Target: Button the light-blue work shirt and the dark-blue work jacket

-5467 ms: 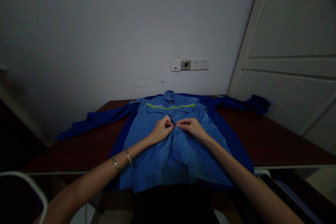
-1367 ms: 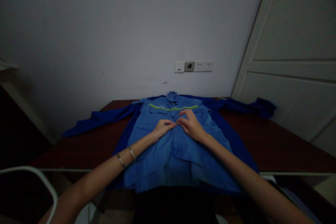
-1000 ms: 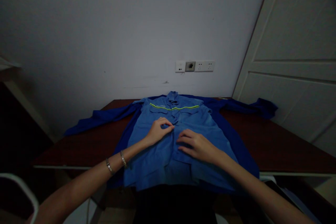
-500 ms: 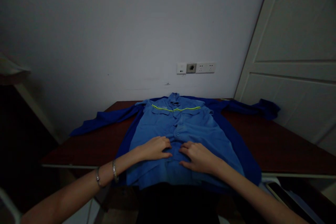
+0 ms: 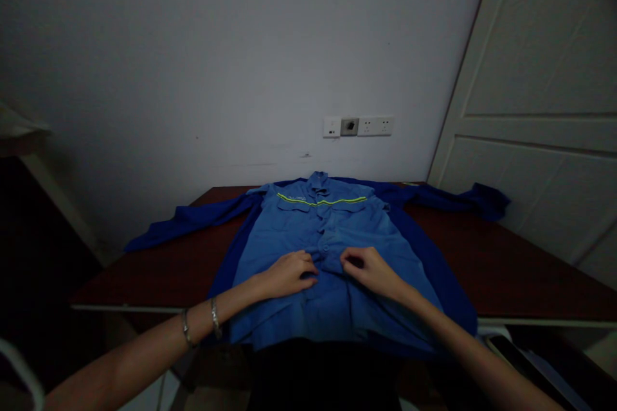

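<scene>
A light blue work shirt with darker blue sleeves and sides lies front up, collar towards the wall. A yellow-green stripe crosses its chest above two pocket flaps. Low on the front opening, my right hand pinches the shirt's front edge between thumb and fingers, raising a small fold. Just left of the opening, my left hand rests on the cloth, with a gap between its thumb and bent fingers. A button shows on the front strip above and between the hands.
The shirt lies on a dark red-brown table, its hem over the near edge. Wall sockets sit behind it. A white panelled door stands at the right. Dark flat items lie below the table's right edge.
Both hands first worked together at mid-front, then parted and came down the opening towards the hem. In the last half second my right hand has closed on the shirt's edge.
</scene>
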